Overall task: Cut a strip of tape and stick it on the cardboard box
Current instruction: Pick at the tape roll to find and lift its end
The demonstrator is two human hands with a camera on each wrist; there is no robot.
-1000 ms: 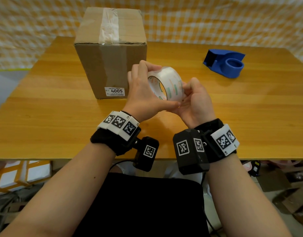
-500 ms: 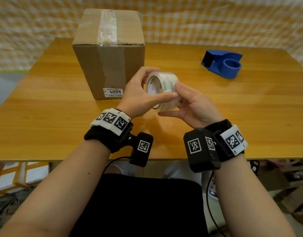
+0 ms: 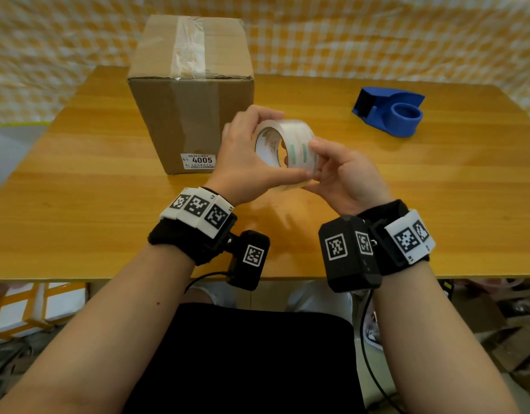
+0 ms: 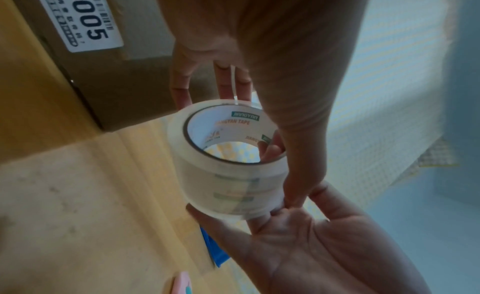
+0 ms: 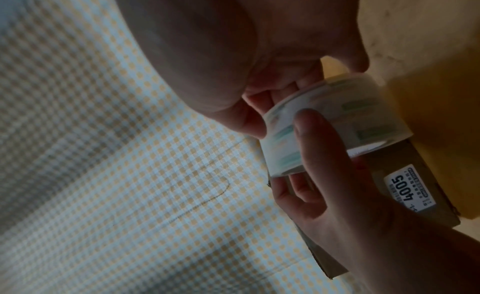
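Tape end indiscernible on clear tape roll (image 3: pixel 287 150); left hand (image 3: pixel 243 162) grips roll, right hand (image 3: pixel 344 177) pinches its rim. Cardboard box (image 3: pixel 192 115) behind, blue dispenser (image 3: pixel 389 110) apart.

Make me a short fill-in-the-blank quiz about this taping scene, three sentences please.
1. Both hands hold the roll of ____ tape above the table.
2. The cardboard box carries a label reading ____.
3. The empty tape dispenser is coloured ____.

Missing words: clear; 4005; blue
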